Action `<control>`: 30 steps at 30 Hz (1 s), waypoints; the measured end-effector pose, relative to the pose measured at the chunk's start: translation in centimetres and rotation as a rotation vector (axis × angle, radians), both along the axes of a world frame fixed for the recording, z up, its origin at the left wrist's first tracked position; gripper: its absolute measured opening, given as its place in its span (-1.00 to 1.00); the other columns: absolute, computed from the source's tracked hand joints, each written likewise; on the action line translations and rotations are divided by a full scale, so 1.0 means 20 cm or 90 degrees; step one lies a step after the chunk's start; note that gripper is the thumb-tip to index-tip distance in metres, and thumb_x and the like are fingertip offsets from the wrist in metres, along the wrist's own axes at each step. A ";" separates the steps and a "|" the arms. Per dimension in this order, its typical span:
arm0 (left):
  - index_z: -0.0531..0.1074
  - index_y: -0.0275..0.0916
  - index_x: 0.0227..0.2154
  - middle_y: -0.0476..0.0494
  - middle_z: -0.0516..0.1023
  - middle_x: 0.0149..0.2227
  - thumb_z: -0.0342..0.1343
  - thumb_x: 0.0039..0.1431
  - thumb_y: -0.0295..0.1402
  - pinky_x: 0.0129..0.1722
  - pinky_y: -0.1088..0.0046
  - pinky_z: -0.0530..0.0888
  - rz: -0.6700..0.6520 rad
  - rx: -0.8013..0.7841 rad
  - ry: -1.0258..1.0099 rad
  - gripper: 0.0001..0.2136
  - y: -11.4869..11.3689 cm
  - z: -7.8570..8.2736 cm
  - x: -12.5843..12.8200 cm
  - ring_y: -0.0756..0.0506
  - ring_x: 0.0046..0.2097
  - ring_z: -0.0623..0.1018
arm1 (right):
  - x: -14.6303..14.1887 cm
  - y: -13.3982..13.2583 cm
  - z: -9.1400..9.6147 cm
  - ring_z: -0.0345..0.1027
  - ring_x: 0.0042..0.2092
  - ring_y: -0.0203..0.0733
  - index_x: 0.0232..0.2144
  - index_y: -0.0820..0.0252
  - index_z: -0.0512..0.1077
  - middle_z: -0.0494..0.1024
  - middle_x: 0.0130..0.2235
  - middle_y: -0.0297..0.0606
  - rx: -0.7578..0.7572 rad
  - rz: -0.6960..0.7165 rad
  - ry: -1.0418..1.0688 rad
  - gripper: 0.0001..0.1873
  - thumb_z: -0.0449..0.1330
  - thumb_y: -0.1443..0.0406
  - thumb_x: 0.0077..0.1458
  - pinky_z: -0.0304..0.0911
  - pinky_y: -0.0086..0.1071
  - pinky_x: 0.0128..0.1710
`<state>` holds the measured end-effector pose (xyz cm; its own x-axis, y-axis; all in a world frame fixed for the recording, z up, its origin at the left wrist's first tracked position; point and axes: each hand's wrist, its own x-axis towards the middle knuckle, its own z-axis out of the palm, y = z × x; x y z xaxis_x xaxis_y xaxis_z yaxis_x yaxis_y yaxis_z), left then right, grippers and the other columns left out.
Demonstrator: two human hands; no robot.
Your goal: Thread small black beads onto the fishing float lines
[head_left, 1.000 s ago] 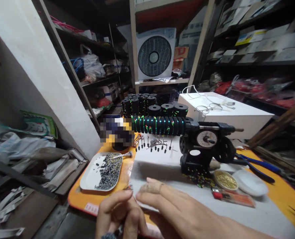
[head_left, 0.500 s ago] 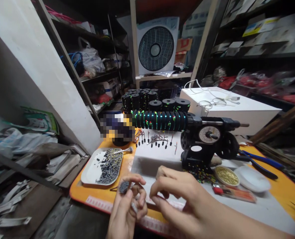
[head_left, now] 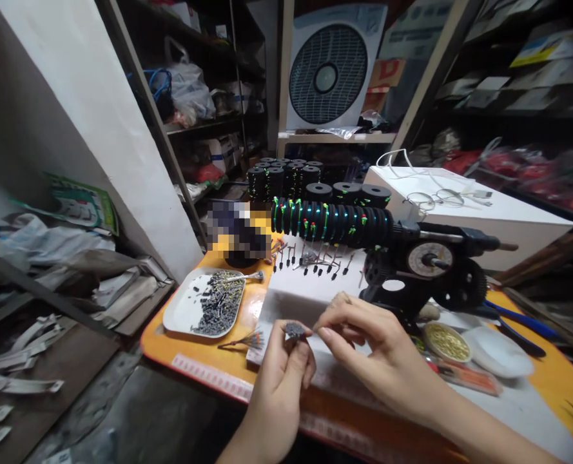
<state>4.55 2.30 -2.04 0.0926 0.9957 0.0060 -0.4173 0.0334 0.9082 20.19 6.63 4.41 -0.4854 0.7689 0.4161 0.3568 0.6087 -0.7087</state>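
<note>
My left hand [head_left: 282,386] is closed around a tight bundle of small grey-headed pieces [head_left: 294,331], their heads facing up. Close beside it, my right hand [head_left: 380,351] pinches thumb and forefinger together by the bundle's right edge. Whatever is between those fingertips is too small to make out. Beyond the hands stands a black hand-crank winder [head_left: 428,258] with a round dial. Its shaft carries a row of black spools [head_left: 334,224] wound with shiny thread and bearing green and red bits. Thin stems with black ends [head_left: 318,270] hang or lie below the row.
A white tray [head_left: 177,316] of small grey and yellow pieces sits on the left. Another bundle of stems [head_left: 247,341] lies nearer. On the right are a dish of gold bits [head_left: 448,341], a white lid [head_left: 499,351], an orange cutter [head_left: 470,377] and blue-handled pliers [head_left: 523,322].
My left hand has risen and turned, bringing the bundle up beside my right fingertips. My right hand has shifted slightly right and up. The view has tilted down and swung left.
</note>
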 end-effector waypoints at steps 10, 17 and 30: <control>0.32 -0.21 -0.16 0.00 0.38 -0.39 -0.08 0.41 -0.05 -0.40 0.51 0.33 -0.069 -0.001 -0.004 -0.70 0.01 -0.02 0.02 0.03 -0.41 0.33 | 0.01 0.00 -0.11 0.32 -0.40 -0.29 -0.29 0.15 0.59 0.51 -0.41 -0.30 0.025 -0.044 0.070 -0.87 0.22 0.38 0.25 0.24 -0.43 -0.40; 0.31 -0.16 -0.04 0.00 0.41 -0.37 -0.10 0.42 -0.08 -0.45 0.48 0.34 -0.083 -0.010 0.146 -0.71 -0.02 -0.03 0.00 0.01 -0.46 0.33 | 0.01 -0.02 -0.11 0.42 -0.38 -0.30 -0.31 0.14 0.61 0.51 -0.40 -0.31 0.000 -0.041 0.104 -0.87 0.25 0.39 0.23 0.32 -0.46 -0.39; 0.23 -0.15 -0.21 0.10 0.35 -0.46 -0.13 0.45 -0.12 -0.52 0.54 0.25 -0.111 0.008 0.101 -0.78 0.04 0.00 -0.01 0.07 -0.51 0.30 | 0.02 -0.01 -0.10 0.31 -0.40 -0.30 -0.37 0.20 0.52 0.45 -0.44 -0.33 0.042 -0.026 0.071 -0.86 0.21 0.46 0.21 0.21 -0.44 -0.46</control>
<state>4.26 3.18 -1.97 0.2645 0.9643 -0.0108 -0.2575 0.0813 0.9629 20.66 6.34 2.44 -0.4021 0.7566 0.5157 0.3032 0.6414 -0.7047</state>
